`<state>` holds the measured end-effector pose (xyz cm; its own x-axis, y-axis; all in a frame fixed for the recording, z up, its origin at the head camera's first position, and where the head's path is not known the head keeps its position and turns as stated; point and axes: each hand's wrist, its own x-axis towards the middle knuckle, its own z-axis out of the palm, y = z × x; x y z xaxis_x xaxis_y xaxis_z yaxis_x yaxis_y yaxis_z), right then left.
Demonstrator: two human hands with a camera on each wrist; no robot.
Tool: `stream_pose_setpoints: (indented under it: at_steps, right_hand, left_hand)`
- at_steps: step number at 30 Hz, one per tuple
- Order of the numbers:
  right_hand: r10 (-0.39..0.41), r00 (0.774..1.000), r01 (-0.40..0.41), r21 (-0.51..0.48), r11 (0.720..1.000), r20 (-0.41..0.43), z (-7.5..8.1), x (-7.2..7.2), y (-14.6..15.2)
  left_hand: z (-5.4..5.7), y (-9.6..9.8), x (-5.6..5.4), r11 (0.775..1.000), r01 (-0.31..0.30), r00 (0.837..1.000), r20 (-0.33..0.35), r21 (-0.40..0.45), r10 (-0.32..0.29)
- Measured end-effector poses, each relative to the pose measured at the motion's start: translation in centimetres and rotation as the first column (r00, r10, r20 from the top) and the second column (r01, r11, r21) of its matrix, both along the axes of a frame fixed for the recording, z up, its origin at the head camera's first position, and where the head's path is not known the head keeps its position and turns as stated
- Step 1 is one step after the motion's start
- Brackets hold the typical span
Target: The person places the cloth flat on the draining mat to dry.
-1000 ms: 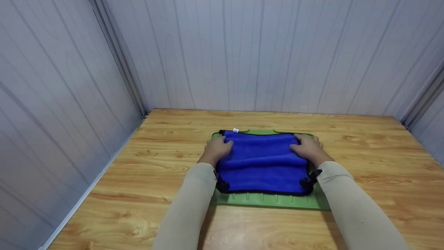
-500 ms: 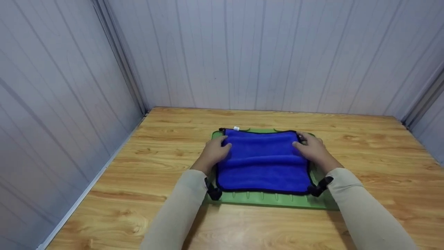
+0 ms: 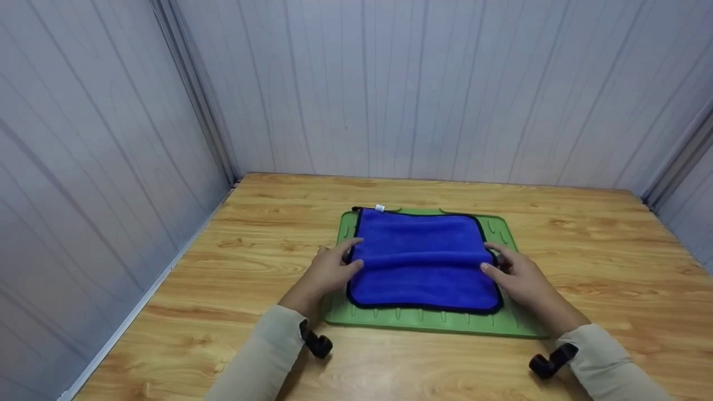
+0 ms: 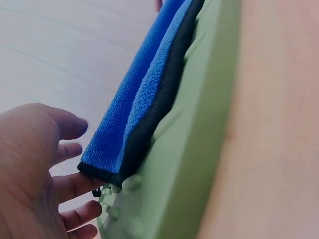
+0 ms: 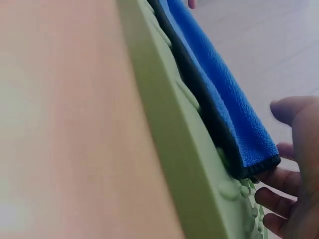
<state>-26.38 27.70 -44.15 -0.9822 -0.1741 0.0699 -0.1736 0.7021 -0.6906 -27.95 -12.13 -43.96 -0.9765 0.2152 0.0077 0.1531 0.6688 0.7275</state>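
A blue cloth (image 3: 418, 234) with black edging lies over a green ridged board (image 3: 342, 316), a raised fold running across its middle. My left hand (image 3: 328, 270) is at the cloth's left edge, fingers relaxed; in the left wrist view its thumb stands apart from the cloth while one finger meets the black corner of the fold. Mirroring it, my right hand (image 3: 518, 275) is at the right edge. In the right wrist view that thumb is also spread away, and a finger sits right at the fold's end (image 5: 261, 164).
The board rests on a wood-grain table (image 3: 250, 250). Pale panelled walls (image 3: 418, 94) rise behind and at the sides. A white tag (image 3: 379, 208) shows at the cloth's far left edge. Black camera mounts (image 3: 318, 344) are worn on both wrists.
Both hands have drawn back toward me along the cloth's sides, from its far corners to the ends of the middle fold. The cloth and board stay about where they were.
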Motion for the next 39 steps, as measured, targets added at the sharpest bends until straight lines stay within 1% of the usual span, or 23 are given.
stream_pose_setpoints:
  at_steps: [2, 4, 6, 8, 10, 13, 16, 18, 20, 23, 25, 28, 30, 32, 35, 37, 39]
  right_hand:
    - [0.009, 0.999, -0.009, 0.013, 1.0, -0.035, -0.2, 0.5, 0.1]
    - [0.027, 0.997, -0.025, 0.035, 0.999, -0.077, -0.5, 0.9, 0.0]
    - [0.041, 0.993, -0.034, 0.063, 0.997, -0.115, -0.7, 1.1, 0.0]
    - [0.045, 0.99, -0.035, 0.079, 0.996, -0.136, -0.8, 1.3, -0.1]
    - [0.035, 0.99, -0.024, 0.08, 0.997, -0.14, -0.9, 1.5, -0.1]
    - [0.014, 0.992, -0.008, 0.054, 0.999, -0.124, -0.8, 1.9, -0.1]
    - [0.006, 0.997, -0.004, 0.019, 1.0, -0.081, -0.5, 2.2, 0.1]
    - [0.006, 0.999, -0.006, 0.003, 1.0, -0.054, -0.4, 2.3, 0.2]
    - [0.006, 1.0, -0.006, -0.021, 1.0, -0.02, -0.2, 2.5, 0.4]
    - [0.005, 1.0, -0.004, -0.057, 0.998, 0.029, 0.0, 2.6, 0.6]
    - [0.027, 0.998, -0.024, -0.061, 0.998, 0.051, -0.1, 2.7, 0.8]
    - [0.102, 0.994, -0.101, -0.027, 0.995, 0.046, -0.2, 3.0, 1.1]
    - [0.167, 0.985, -0.166, -0.026, 0.986, 0.046, -0.2, 3.2, 1.3]
    - [0.223, 0.973, -0.22, -0.053, 0.974, 0.062, -0.2, 3.4, 1.6]
    - [0.268, 0.96, -0.255, -0.131, 0.958, 0.088, -0.2, 3.5, 1.8]
    - [0.279, 0.956, -0.262, -0.16, 0.952, 0.092, -0.1, 3.5, 1.9]
    - [0.283, 0.954, -0.264, -0.17, 0.95, 0.102, 0.0, 3.5, 2.0]
  left_hand:
    - [-0.1, -0.3, 0.4, 1.0, 0.01, 1.0, -0.01, -0.015, -0.01]
    - [-0.3, -0.4, 0.6, 0.999, 0.01, 1.0, -0.026, -0.034, -0.011]
    - [-0.6, -0.5, 0.7, 0.999, 0.004, 0.999, -0.037, -0.037, -0.006]
    - [-0.9, -0.5, 0.8, 1.0, 0.005, 0.999, -0.048, -0.019, -0.006]
    - [-1.2, -0.5, 0.9, 1.0, 0.007, 0.998, -0.067, 0.019, -0.006]
    - [-1.6, -0.6, 1.1, 0.994, 0.018, 0.997, -0.08, 0.105, -0.01]
    - [-1.7, -0.8, 1.3, 0.986, 0.048, 0.996, -0.084, 0.162, -0.035]
    - [-1.8, -1.0, 1.5, 0.977, 0.058, 0.997, -0.057, 0.206, -0.048]
    - [-1.8, -1.1, 1.6, 0.97, 0.055, 0.998, -0.022, 0.237, -0.051]
    - [-1.7, -1.2, 2.0, 0.965, 0.03, 0.999, 0.021, 0.262, -0.036]
    - [-1.6, -1.3, 2.1, 0.974, 0.045, 0.999, -0.004, 0.22, -0.045]
    - [-1.6, -1.3, 2.5, 0.988, 0.088, 0.995, -0.051, 0.127, -0.082]
    - [-1.6, -1.3, 2.8, 0.991, 0.117, 0.991, -0.067, 0.069, -0.112]
    - [-1.5, -1.3, 3.1, 0.99, 0.138, 0.988, -0.072, 0.033, -0.135]
    - [-1.4, -1.2, 3.5, 0.988, 0.153, 0.984, -0.097, 0.022, -0.15]
    - [-1.4, -1.2, 3.6, 0.987, 0.158, 0.981, -0.12, 0.026, -0.154]
    - [-1.4, -1.3, 3.6, 0.987, 0.159, 0.98, -0.126, 0.036, -0.153]
